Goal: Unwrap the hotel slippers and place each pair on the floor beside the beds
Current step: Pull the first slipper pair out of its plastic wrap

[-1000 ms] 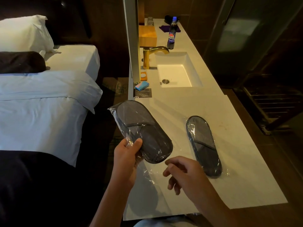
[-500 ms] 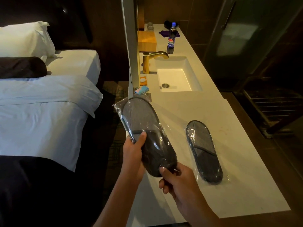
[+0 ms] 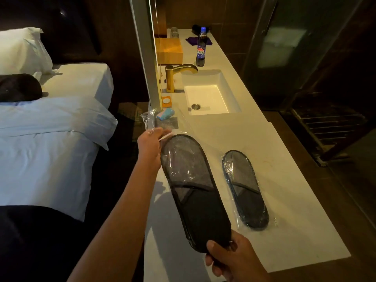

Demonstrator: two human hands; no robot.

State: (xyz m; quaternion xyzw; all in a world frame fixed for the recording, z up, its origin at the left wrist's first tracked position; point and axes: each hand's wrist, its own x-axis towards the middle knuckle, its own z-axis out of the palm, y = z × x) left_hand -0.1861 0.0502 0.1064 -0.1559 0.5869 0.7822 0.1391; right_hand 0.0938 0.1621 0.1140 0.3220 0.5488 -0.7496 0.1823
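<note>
Unwrapping is under way above the counter [image 3: 284, 200]: right hand [image 3: 234, 259] pinches the slippers [image 3: 195, 192] by the toe, left hand [image 3: 151, 142] seemingly grips the wrapper [image 3: 150, 117], which must next slide fully clear.

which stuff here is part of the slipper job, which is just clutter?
Job:
held slippers, toe end in right hand
plastic wrap, pinched by left hand
wrapped slippers on counter
beds

Clutter:
cola bottle
faucet
sink
wooden box
</note>
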